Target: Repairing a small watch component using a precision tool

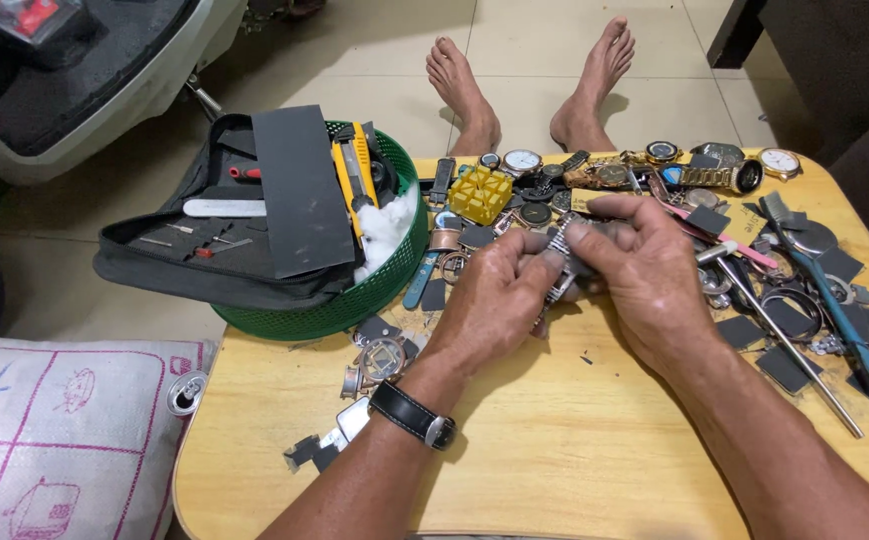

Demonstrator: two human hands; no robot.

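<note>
Pale floor tiles [375, 40] run under a low wooden table [555, 450], and the person's two bare feet [530, 85] rest on the tiles beyond its far edge. At the far left a patterned white woven sack [55, 430] lies beside the table, with a small silver can top [187, 392] just by its corner. On the table's left end stands a green plastic basket [355, 300]; a dark open tool pouch [205, 250] lies across it, a sheet of dark sandpaper [300, 190] on top, a yellow utility knife [355, 170] and a wad of white cotton [387, 228] beside that. Near the front left of the table lies a square metal watch case [383, 358] among dark scraps. The left hand [495, 300], a black-strapped wristwatch [412, 412] on its wrist, is closed with thumb and fingers pinching a metal watch bracelet [559, 262], which is held just above the table's middle. The right hand [645, 270] meets it from the other side, its fingers curled over and gripping the same bracelet, so that most of the band is hidden. Behind the hands sits a yellow plastic block [481, 194], then a row of watches, one with a white dial [522, 161]. To the right lie a gold-toned watch [715, 178], a small hammer with a metal handle [785, 340], a blue-handled tool [835, 300] and many dark square scraps [785, 368].
</note>
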